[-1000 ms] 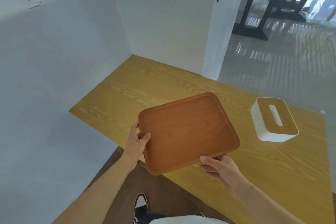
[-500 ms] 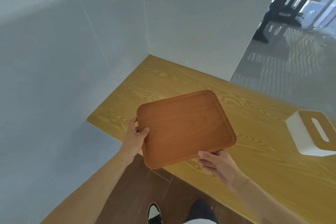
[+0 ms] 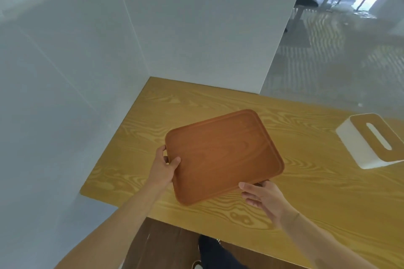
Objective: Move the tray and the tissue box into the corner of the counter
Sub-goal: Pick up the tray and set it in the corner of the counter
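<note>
The reddish-brown rounded rectangular wooden tray [image 3: 223, 155] is gripped at opposite edges by the left hand [image 3: 162, 167] and right hand [image 3: 261, 197], kept level above the yellow wood-grain counter [image 3: 306, 203]. Beyond the right-hand grip, the white wooden-topped tissue box [image 3: 371, 141] is left untouched.

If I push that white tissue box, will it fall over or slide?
The tissue box would probably slide: it looks low and wide, sitting flat on the smooth counter. It is likely light, so a gentle push should do. Its blocky shape will not roll.
</note>
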Demonstrator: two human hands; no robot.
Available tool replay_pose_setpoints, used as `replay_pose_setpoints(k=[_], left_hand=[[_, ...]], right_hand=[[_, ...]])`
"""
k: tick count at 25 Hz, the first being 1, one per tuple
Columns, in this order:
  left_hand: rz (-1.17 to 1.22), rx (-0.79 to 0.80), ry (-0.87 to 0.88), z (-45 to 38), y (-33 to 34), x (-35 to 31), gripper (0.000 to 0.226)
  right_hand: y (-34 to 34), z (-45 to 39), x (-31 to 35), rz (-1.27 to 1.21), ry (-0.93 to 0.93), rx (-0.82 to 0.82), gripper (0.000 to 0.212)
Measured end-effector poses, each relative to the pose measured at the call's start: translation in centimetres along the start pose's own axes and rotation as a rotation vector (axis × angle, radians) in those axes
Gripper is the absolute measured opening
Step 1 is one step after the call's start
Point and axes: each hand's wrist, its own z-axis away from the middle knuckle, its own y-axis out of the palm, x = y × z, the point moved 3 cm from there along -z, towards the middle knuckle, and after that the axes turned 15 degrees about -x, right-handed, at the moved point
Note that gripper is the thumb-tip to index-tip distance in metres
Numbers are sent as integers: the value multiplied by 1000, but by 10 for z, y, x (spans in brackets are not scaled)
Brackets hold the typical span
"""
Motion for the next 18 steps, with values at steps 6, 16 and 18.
replay_pose_setpoints(k=[6,16,18], left_hand=[[-193,42,53,-69,43,-36,61],[-377,146,97,-160,111,-63,62],[-410,171,113,-176,124,-63,60]], right_hand=[[6,-49,12,-133,77,-45,43],[18,-120,25,-189,224,-171,38],[22,-129,24,-228,289,-209,39]])
